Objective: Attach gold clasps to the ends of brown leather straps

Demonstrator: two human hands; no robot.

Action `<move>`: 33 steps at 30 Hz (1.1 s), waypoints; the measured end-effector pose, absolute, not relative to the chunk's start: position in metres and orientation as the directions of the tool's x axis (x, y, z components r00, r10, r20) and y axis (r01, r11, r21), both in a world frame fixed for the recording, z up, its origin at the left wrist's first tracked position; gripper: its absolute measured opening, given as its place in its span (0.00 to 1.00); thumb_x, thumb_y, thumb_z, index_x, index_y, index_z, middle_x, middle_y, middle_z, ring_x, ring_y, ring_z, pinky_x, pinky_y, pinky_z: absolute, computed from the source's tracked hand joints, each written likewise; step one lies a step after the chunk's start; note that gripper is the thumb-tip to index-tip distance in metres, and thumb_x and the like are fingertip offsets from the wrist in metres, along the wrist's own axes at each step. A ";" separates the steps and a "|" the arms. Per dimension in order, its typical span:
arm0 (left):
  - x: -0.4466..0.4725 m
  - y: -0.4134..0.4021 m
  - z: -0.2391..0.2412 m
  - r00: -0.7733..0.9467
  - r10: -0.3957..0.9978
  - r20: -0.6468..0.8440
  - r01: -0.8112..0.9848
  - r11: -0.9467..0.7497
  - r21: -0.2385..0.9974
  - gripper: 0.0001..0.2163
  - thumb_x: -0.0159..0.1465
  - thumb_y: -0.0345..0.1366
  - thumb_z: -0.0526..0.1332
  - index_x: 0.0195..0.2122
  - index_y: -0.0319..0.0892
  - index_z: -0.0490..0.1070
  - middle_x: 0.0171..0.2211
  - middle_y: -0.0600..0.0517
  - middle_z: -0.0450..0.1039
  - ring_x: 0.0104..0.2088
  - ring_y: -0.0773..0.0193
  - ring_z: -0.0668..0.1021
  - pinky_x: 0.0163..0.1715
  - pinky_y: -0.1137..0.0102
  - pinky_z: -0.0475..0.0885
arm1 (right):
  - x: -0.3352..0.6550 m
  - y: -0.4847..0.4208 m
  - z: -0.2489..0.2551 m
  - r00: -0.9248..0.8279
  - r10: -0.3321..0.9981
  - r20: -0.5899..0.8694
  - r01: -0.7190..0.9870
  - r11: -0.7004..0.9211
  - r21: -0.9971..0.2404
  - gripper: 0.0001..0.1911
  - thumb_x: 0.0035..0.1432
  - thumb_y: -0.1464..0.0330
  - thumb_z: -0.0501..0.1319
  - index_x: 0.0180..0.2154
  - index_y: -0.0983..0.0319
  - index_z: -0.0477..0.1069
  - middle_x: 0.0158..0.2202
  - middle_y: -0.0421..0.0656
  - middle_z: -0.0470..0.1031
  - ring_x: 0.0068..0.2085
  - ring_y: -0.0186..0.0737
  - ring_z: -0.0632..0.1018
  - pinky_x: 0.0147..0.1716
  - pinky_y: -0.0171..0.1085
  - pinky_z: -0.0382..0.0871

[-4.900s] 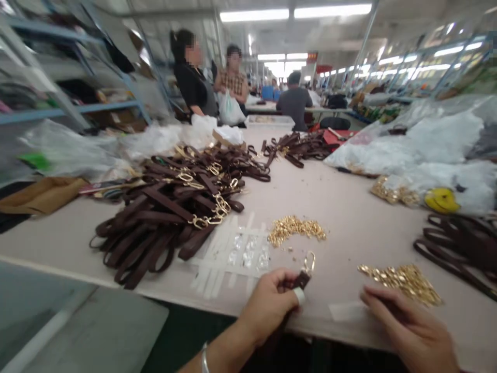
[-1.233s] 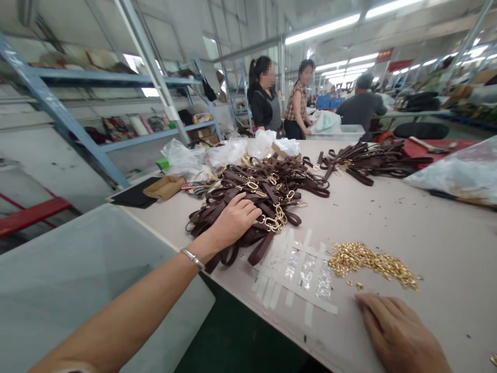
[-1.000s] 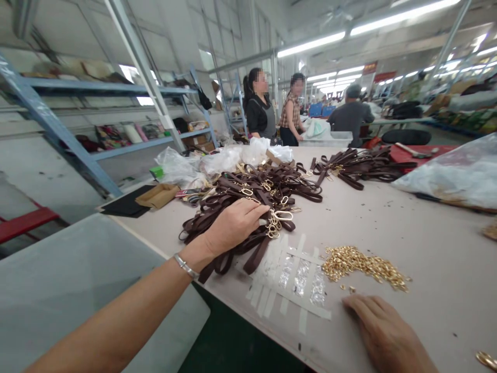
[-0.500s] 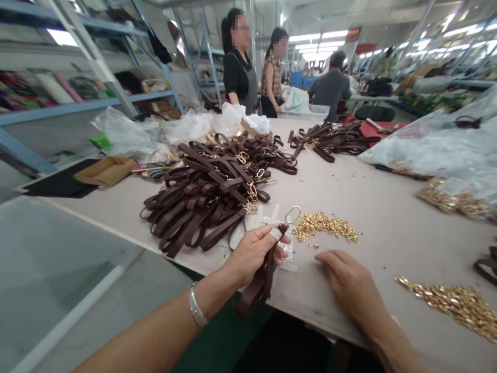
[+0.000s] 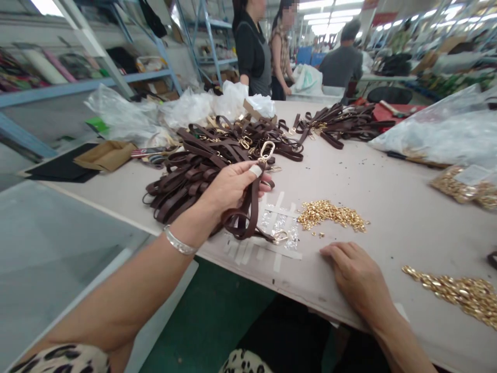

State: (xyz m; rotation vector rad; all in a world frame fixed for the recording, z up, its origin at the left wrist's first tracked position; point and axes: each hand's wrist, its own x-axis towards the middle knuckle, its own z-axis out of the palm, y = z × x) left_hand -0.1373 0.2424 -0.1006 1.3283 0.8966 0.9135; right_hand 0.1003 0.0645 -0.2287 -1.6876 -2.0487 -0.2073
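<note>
My left hand (image 5: 229,189), a white wrap on its thumb, is closed on a dark brown strap (image 5: 253,202). A gold oval ring (image 5: 267,150) stands up above the fingers. Below them the strap hangs in loops, and a gold clasp (image 5: 281,237) at its lower end lies over a clear patch with white tape strips. Right behind this hand is a big heap of similar brown straps (image 5: 186,184). My right hand (image 5: 357,274) rests on the table with fingers curled together; whether they pinch anything small is hidden. Just beyond it lies a pile of small gold metal pieces (image 5: 330,214).
More gold pieces (image 5: 458,292) spread at the right. Further back are another strap bundle (image 5: 345,122), a large clear plastic bag (image 5: 438,134) and crumpled plastic (image 5: 194,109). A brown paper piece (image 5: 104,155) lies left. Several people are beyond the table.
My left hand has moved away from me and left with the strap, up to the heap. The strap's loops now lie over the table edge. My right hand has stayed nearly in place.
</note>
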 end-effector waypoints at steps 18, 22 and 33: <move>-0.111 0.205 -0.091 0.559 0.821 -0.119 0.124 0.059 0.991 0.06 0.59 0.24 0.58 0.32 0.38 0.74 0.31 0.50 0.76 0.25 0.73 0.74 0.22 0.78 0.65 | 0.103 0.057 -0.235 0.473 0.834 0.282 0.482 0.023 -0.876 0.12 0.55 0.59 0.65 0.38 0.60 0.78 0.37 0.44 0.81 0.37 0.43 0.81 0.40 0.38 0.78; -0.098 0.150 -0.149 0.664 0.681 -0.308 0.098 0.330 0.939 0.09 0.58 0.25 0.59 0.37 0.37 0.76 0.36 0.48 0.78 0.31 0.69 0.78 0.30 0.76 0.70 | 0.091 0.046 -0.225 0.544 0.830 0.121 0.171 0.031 -0.985 0.11 0.49 0.62 0.71 0.35 0.60 0.77 0.33 0.42 0.80 0.34 0.39 0.80 0.37 0.37 0.77; -0.081 0.106 -0.188 0.693 0.671 -0.262 0.038 0.329 0.943 0.13 0.61 0.29 0.59 0.46 0.42 0.77 0.35 0.52 0.78 0.34 0.67 0.76 0.29 0.76 0.71 | 0.063 0.027 -0.216 0.418 0.907 0.048 -0.011 0.058 -0.998 0.04 0.55 0.68 0.68 0.34 0.59 0.77 0.33 0.39 0.81 0.34 0.37 0.81 0.39 0.36 0.76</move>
